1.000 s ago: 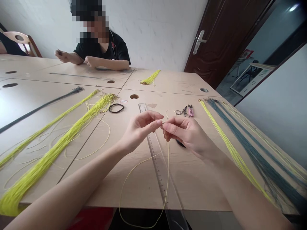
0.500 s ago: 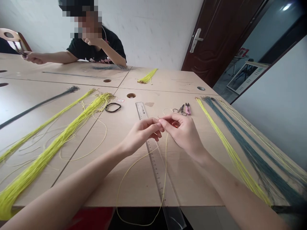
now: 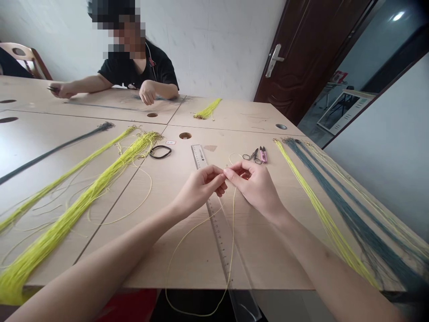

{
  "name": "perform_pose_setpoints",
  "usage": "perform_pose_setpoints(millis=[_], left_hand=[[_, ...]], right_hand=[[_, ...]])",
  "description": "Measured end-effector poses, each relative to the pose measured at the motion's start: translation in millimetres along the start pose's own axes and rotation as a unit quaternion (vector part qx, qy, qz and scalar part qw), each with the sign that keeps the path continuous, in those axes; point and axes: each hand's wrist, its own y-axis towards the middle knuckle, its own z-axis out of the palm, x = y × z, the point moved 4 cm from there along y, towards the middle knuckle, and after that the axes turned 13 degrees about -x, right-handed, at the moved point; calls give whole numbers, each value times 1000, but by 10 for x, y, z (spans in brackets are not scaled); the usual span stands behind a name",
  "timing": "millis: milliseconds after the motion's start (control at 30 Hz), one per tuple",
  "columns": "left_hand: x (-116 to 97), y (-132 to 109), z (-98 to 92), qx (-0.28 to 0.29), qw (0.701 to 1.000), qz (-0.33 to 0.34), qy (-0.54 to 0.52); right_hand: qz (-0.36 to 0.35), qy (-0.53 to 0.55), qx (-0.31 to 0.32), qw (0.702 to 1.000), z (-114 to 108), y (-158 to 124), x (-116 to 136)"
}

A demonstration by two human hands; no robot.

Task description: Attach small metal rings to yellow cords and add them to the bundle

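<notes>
My left hand (image 3: 200,188) and my right hand (image 3: 255,182) meet fingertip to fingertip above the clear ruler (image 3: 217,223). Both pinch one thin yellow cord (image 3: 232,241) near its end, where a small loop rises behind my right fingers. From the pinch the cord drops over the table's front edge and loops back up. Both hands are closed on it.
Long bundles of yellow cords (image 3: 77,205) lie at left, yellow (image 3: 321,210) and dark green cords (image 3: 351,219) at right. Small scissors and a pink clipper (image 3: 257,155) sit behind my hands, next to a black band (image 3: 161,152). Another person (image 3: 134,67) works across the table.
My hands stay joined on the cord and have shifted a little lower. The person opposite lowered a hand from the face to the table.
</notes>
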Motion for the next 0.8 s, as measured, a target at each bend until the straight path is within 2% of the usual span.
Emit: perform_pose_setpoints(millis=[233,467,800], left_hand=[[-26,-8,-27,-22,996,42,81],[-78,-18,-43,-30,991,55,119],[-38,-30,-50,-78,978,89,169]], right_hand=[[2,1,2,1000,5,-9,-13],[-23,-4,4,1000,17,-12,-12],[-115,-69,-17,991,25,-26,-1]])
